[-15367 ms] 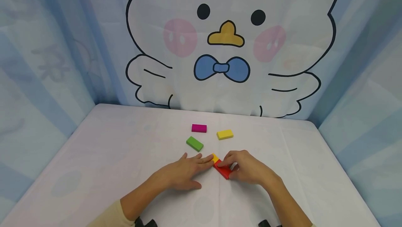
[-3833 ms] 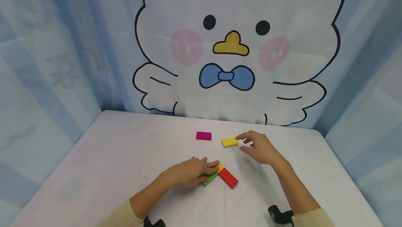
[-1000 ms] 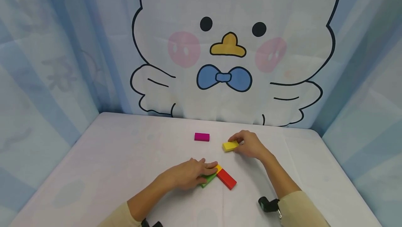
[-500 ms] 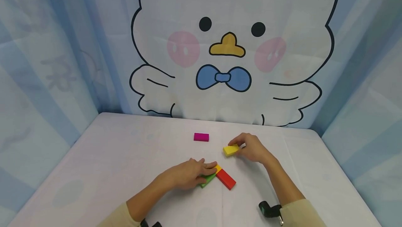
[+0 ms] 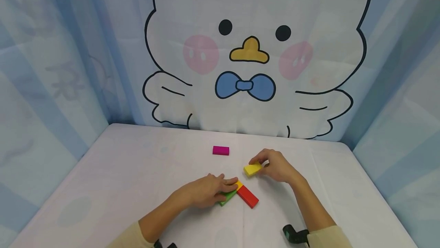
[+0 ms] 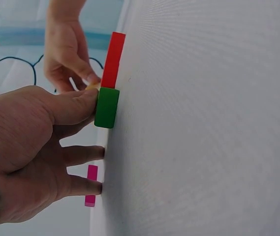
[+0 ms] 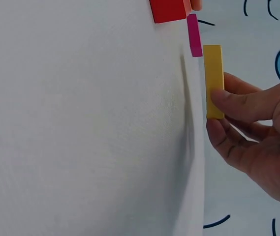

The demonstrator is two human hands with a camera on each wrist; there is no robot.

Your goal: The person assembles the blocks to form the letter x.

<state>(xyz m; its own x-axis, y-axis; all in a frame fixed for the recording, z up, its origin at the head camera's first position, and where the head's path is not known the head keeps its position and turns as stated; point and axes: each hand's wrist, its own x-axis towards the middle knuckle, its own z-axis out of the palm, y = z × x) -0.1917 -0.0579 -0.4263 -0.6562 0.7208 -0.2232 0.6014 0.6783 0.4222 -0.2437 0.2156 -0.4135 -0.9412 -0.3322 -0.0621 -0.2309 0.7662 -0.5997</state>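
Note:
In the head view, my right hand (image 5: 276, 166) pinches a yellow block (image 5: 252, 169) between thumb and fingers. The right wrist view shows this yellow block (image 7: 213, 81) held off the white tabletop, its shadow beneath. My left hand (image 5: 204, 191) lies with spread, fairly straight fingers over a green block (image 5: 227, 197). Its thumb touches the green block (image 6: 107, 108) in the left wrist view, and two fingertips rest on the table. A red block (image 5: 248, 197) slants off to the right, meeting an orange-yellow block (image 5: 239, 184) at the corner, partly covered by my left fingers.
A magenta block (image 5: 221, 150) lies farther back on the white table (image 5: 154, 156). Behind the table hangs a curtain (image 5: 244, 114) printed with a cartoon bird. Black wrist camera mounts (image 5: 295, 234) show near both sleeves.
My right hand reached the yellow block, took hold of it and brought it nearer to the red and orange-yellow blocks. Earlier, the green block moved to beside them. My left hand has lately stayed put.

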